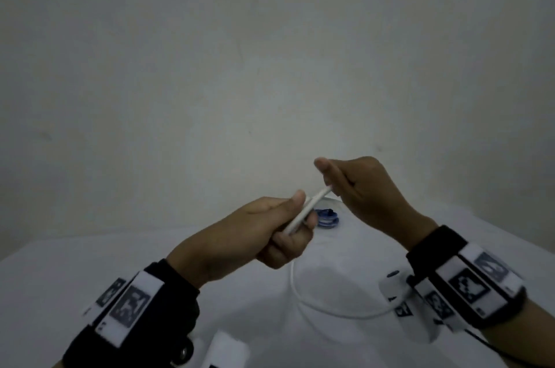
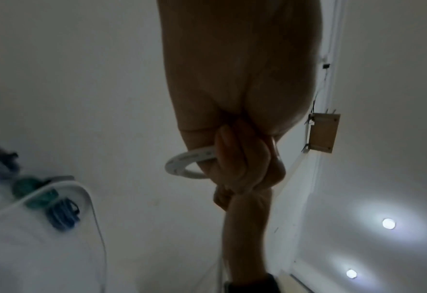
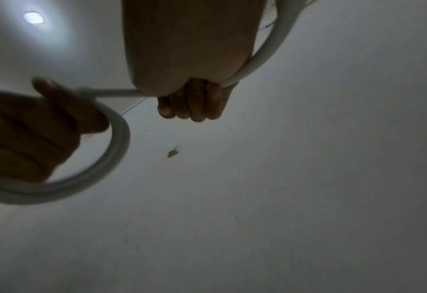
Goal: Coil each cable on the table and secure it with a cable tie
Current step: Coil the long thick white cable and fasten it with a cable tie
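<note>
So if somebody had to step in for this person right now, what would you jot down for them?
Left hand: grips a small coil of the white cable, held above the table.
Right hand: pinches the same cable a little further along, feeding it in.
Rest of that cable trails loose across the table.
Blue coiled cable lies further back on the table, seemingly bundled.
Left: finish coiling the white cable, then tie it. No tie visible on it.

The left hand (image 1: 270, 229) covers the middle of the white cable (image 1: 303, 211), so the number of loops cannot be told. The blue coil (image 1: 327, 217) behind it is half hidden. The coloured bundles (image 2: 44, 198) in the left wrist view are blurred
</note>
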